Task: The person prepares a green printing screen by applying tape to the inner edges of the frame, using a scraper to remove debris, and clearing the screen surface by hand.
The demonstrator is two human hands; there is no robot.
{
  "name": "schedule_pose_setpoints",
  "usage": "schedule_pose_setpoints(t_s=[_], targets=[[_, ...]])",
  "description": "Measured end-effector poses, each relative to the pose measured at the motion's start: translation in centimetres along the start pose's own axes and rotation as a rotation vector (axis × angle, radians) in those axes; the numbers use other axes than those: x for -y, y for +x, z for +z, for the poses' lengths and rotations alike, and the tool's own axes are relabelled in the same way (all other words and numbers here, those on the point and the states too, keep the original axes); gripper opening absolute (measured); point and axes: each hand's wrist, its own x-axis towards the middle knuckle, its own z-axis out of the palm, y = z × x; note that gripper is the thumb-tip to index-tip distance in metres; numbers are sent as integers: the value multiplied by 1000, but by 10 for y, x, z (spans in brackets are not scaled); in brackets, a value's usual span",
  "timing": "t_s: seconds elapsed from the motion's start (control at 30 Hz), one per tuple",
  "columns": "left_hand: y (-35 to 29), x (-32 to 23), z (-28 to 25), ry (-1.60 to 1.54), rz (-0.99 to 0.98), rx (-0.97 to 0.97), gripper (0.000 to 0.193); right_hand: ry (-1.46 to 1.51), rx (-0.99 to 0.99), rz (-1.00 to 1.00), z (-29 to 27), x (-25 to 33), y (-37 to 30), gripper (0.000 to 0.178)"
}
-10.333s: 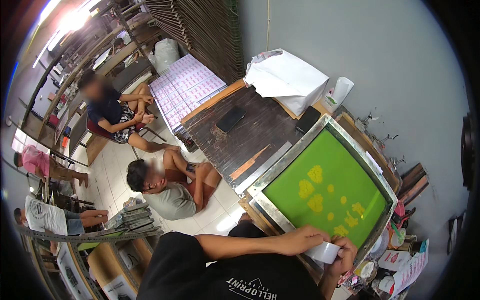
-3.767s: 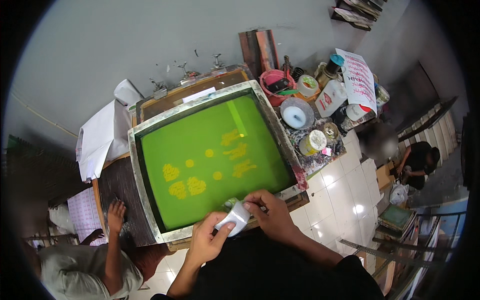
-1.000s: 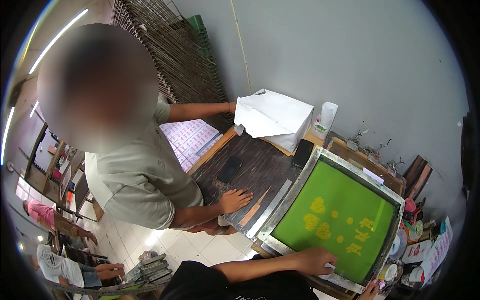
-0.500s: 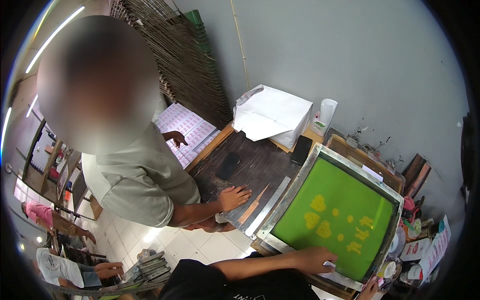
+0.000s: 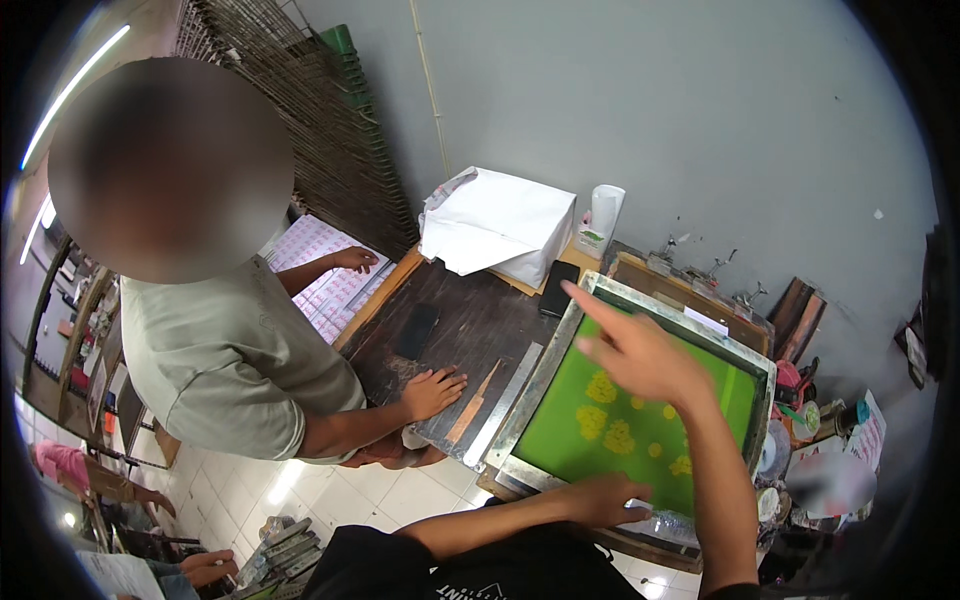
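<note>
My right hand (image 5: 640, 355) is raised over the green printing screen (image 5: 690, 400), index finger stretched toward the screen's far left corner, holding nothing. My left hand (image 5: 600, 497) lies flat on the near metal edge of the screen frame (image 5: 520, 400). Yellow shapes (image 5: 610, 425) show on the green mesh. A co-worker in a grey-green shirt (image 5: 225, 365) stands at the left. One of their hands (image 5: 432, 390) presses on the dark wooden table (image 5: 470, 325); the other (image 5: 352, 260) rests on pink printed sheets (image 5: 315, 285).
A black phone (image 5: 415, 330) and a second dark flat object (image 5: 558, 290) lie on the table. A white paper stack (image 5: 500, 225) and a white roll (image 5: 605, 212) stand by the grey wall. Drying racks (image 5: 320, 130) rise at back left. Pots and clutter (image 5: 800, 440) crowd the right.
My right hand has come up into view over the screen, pointing. The co-worker's far hand has settled on the printed sheets. My left hand stays on the frame edge.
</note>
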Motion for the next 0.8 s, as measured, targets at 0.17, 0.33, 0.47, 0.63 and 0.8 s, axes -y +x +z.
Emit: schedule_pose_setpoints(t_s=[0.17, 0.33, 0.47, 0.63, 0.8], targets=[[0, -6, -4, -34, -40, 44, 36, -12, 23, 91, 13, 19, 46, 62], [-8, -22, -17, 11, -68, 38, 35, 203, -120, 158, -20, 13, -85, 58], [0, -19, -20, -20, -15, 81, 36, 416, -723, 387, 1, -72, -217, 46], [2, -27, -22, -7, -134, 86, 35, 369, -1100, 866, 75, -154, -350, 38], [1, -36, -20, -68, -190, 24, 29, 367, -1210, 1015, 139, -167, -379, 37]])
